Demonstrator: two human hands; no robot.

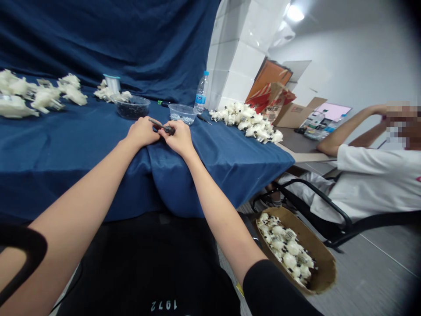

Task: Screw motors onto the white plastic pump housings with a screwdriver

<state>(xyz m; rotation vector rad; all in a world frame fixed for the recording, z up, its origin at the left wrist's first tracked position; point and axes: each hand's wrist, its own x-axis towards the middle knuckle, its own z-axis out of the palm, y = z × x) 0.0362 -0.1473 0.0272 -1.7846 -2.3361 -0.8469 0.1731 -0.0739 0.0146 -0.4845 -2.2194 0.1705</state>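
Currently, the left hand (pixel 142 131) and right hand (pixel 176 137) are closed together on a slim dark tool (pixel 166 129), which lies between them. Just ahead of the right hand stands a clear bowl of small grey parts (pixel 182 115); ahead of the left, a clear bowl of dark parts (pixel 130 108). Both hands rest on blue cloth (pixel 82 149).

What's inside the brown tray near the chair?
The brown tray holds a heap of white pieces with black parts; whatever lies beneath the top layer is covered.
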